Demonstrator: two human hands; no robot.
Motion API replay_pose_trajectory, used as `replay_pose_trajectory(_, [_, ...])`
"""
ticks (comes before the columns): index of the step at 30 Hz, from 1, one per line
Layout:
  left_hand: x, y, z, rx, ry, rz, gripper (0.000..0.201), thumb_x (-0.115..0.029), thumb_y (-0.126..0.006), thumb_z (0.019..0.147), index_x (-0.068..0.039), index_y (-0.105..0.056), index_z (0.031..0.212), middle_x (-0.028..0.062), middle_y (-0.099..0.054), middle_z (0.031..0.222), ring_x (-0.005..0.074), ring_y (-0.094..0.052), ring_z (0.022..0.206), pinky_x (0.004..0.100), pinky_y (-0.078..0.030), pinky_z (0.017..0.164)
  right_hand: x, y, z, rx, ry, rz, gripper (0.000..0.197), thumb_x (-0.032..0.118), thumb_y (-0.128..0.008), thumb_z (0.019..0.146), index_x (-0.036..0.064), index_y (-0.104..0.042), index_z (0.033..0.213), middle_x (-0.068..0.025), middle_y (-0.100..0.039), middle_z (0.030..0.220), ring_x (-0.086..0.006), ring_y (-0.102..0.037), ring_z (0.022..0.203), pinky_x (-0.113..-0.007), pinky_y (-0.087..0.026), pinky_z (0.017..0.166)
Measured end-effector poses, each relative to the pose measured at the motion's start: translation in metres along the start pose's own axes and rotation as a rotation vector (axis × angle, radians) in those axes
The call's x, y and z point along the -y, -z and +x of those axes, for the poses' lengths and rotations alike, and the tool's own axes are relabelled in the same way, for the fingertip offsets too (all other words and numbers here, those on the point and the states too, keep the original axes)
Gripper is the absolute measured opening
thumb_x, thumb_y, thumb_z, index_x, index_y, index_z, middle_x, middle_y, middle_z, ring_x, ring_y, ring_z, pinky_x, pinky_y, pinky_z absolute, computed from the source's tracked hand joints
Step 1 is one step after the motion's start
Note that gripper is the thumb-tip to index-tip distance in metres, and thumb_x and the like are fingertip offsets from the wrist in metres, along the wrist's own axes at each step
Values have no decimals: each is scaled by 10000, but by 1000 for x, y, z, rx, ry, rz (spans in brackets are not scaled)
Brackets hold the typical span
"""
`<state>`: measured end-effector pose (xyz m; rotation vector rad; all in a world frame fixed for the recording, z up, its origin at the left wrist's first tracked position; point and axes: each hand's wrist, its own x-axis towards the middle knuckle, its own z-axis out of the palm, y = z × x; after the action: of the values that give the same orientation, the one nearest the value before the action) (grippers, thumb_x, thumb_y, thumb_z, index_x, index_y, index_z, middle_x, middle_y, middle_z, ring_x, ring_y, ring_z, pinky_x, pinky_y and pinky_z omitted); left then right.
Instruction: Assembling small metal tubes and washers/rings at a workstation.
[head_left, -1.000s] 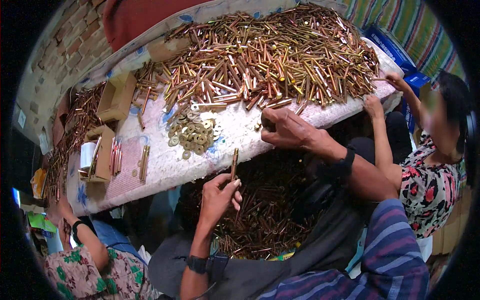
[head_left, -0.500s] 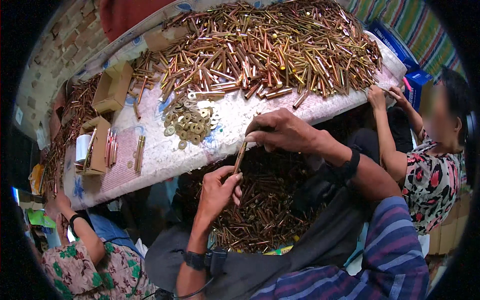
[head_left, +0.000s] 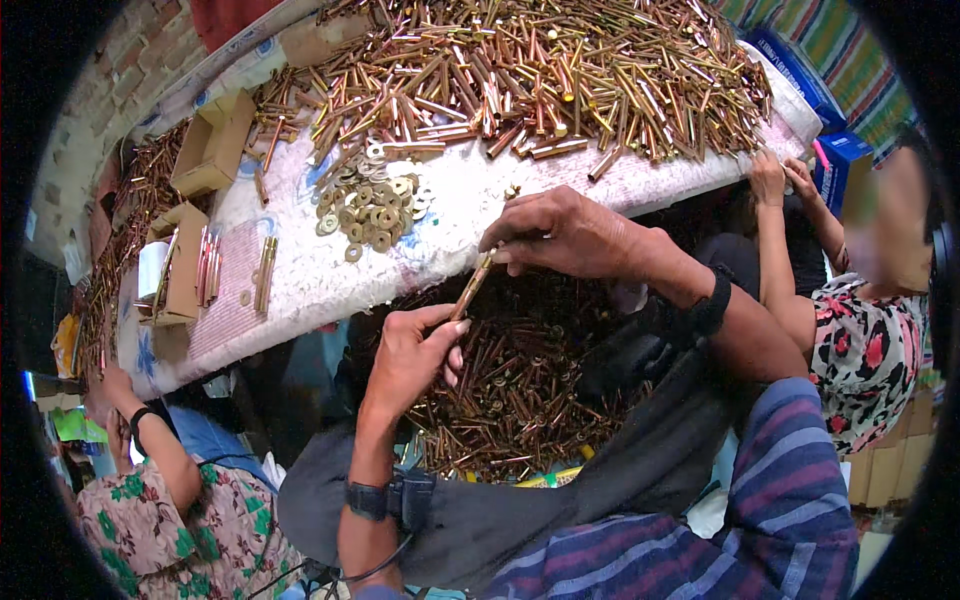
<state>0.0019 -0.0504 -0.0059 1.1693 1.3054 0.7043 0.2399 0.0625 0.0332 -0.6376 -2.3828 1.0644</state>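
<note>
My left hand (head_left: 405,358) is closed around the lower part of a brass-coloured anchor bolt (head_left: 469,292), tilted with its top to the right. The fingertips of my right hand (head_left: 575,235) pinch at the bolt's upper end; whether a smaller part is between them I cannot make out. Both hands are just off the near edge of the padded table (head_left: 300,295). On it, beyond my hands, lies a heap of flat round washers (head_left: 378,205). Farther back spreads a big pile of golden and coppery metal tubes and bolts (head_left: 520,85). Many more anchor bolts (head_left: 490,410) fill the space below my hands.
Two open cardboard boxes (head_left: 213,150) stand at the table's left, a white roll (head_left: 152,270) in the nearer one. Several rods (head_left: 266,275) lie beside them. A person works at the right (head_left: 865,340), another at lower left (head_left: 190,510). Blue boxes (head_left: 840,165) sit at the far right.
The table and its contents appear slightly higher and further left in view. My hands stay on the same bolt; my right fingers have shifted a little at its top end.
</note>
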Motion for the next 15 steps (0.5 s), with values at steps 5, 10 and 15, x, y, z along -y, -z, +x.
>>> replay_pose_trajectory(5, [-7,4,-3,1,27,63,248,-67,-576,958,63,-683,1140,18,-602,642,71,-587,548,246,-519,473,2,-4,1,25,-75,-6,200,174,-641,950,-8,-676,1025,-148,-684,813,-222,-698,713,-361,-559,677])
replay_pose_trajectory(10, [0,4,-3,-24,-41,108,252,-61,-574,959,63,-678,1152,20,-614,658,72,-594,556,244,-522,476,3,-7,-2,69,-125,-127,234,222,-631,970,-12,-621,976,-151,-642,788,-268,-665,682,-382,-517,666])
replay_pose_trajectory(15, [5,2,-3,10,-46,93,235,-56,-578,954,57,-689,1127,30,-620,649,78,-604,560,249,-529,484,-5,-14,-4,51,-73,-337,385,354,-580,991,-5,-544,856,-234,-532,714,-441,-555,688,-493,-432,632])
